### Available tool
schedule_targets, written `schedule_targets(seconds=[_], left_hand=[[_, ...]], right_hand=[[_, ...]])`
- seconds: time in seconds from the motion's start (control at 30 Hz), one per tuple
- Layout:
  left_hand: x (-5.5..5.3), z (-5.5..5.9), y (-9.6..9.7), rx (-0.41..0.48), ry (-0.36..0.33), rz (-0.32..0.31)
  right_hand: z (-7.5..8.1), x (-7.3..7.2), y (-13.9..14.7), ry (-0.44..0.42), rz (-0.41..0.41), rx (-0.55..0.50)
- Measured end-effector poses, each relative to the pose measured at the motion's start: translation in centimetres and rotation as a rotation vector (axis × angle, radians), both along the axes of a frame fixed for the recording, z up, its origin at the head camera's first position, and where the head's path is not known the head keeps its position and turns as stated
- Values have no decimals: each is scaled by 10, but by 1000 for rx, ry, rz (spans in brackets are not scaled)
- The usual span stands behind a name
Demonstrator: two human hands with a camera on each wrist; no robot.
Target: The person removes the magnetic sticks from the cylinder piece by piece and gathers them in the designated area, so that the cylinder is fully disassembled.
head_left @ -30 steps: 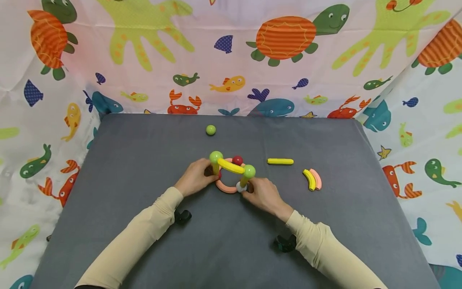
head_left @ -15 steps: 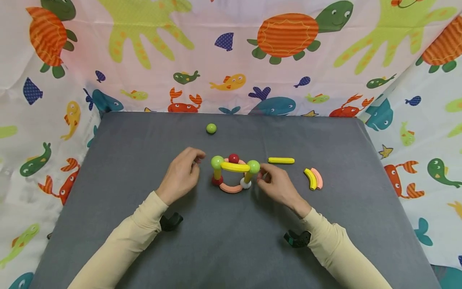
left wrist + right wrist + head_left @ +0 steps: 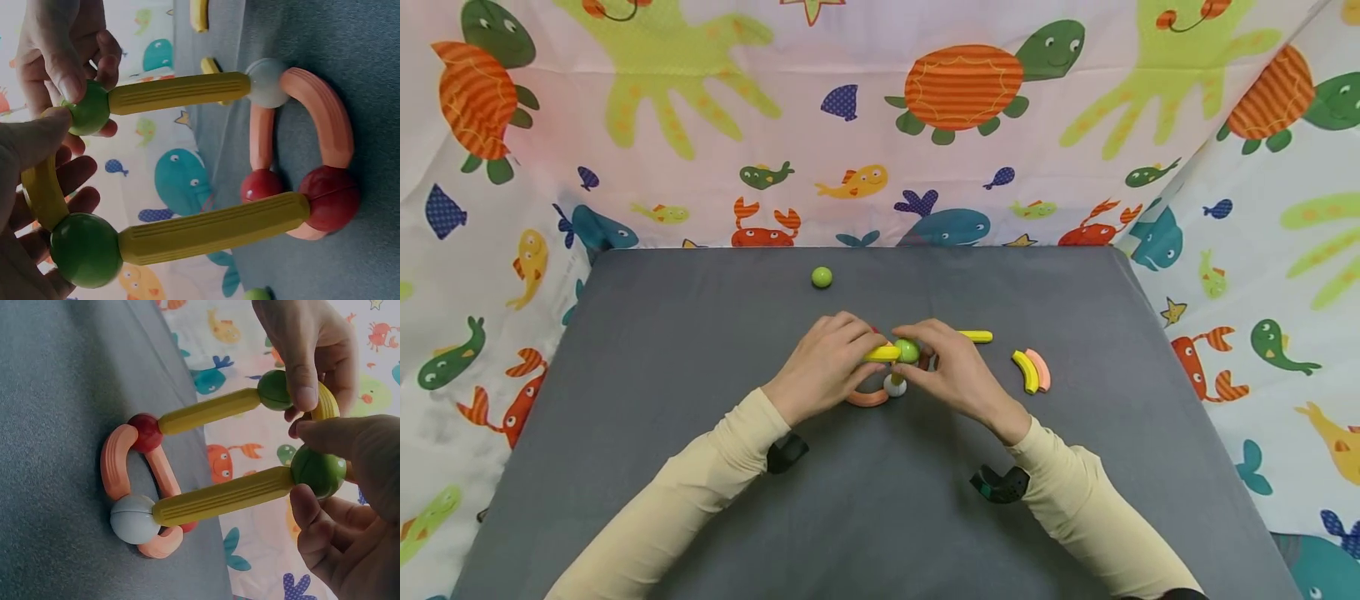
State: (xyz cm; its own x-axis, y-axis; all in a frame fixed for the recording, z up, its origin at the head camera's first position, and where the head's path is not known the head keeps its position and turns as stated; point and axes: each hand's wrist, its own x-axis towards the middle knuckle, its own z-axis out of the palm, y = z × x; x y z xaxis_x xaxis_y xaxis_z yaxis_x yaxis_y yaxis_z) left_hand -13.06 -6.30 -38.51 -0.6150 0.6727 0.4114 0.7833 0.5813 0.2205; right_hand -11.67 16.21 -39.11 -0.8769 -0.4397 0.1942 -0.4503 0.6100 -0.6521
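A toy frame of balls and sticks stands on the table between the hands. Its base is a ring of curved pink sticks [image 3: 322,119], red balls [image 3: 331,199] and a white ball [image 3: 135,519]. Two straight yellow sticks [image 3: 225,497] rise from it to green balls, bridged by a curved yellow stick [image 3: 45,194]. My left hand [image 3: 823,367] grips this curved stick, hiding the left green ball [image 3: 86,250] from the head view. Thumb and fingers of my right hand [image 3: 958,375] pinch the right green ball [image 3: 907,351].
A loose green ball [image 3: 822,277] lies near the table's back edge. To the right are a straight yellow stick [image 3: 976,337], partly behind the right hand, and a short curved yellow stick [image 3: 1024,372] beside a pink one [image 3: 1039,370]. A patterned sheet [image 3: 700,200] hangs behind the table.
Both hands let go of the lower frame and drew apart, then came inward again. Now the left grips the top curved yellow stick and the right pinches the right green ball. The head view shifted slightly.
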Motion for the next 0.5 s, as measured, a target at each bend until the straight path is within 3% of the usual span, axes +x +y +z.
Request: schedule_targets(seconds=[0.23,0.5], left_hand=[[0,-3,-4,99,-80,-26],[3,-5,-3,109,-106,-36]], right_hand=[[-4,-2,-5,57,-7,-32],[-6,0,-9,111,-33,-15]])
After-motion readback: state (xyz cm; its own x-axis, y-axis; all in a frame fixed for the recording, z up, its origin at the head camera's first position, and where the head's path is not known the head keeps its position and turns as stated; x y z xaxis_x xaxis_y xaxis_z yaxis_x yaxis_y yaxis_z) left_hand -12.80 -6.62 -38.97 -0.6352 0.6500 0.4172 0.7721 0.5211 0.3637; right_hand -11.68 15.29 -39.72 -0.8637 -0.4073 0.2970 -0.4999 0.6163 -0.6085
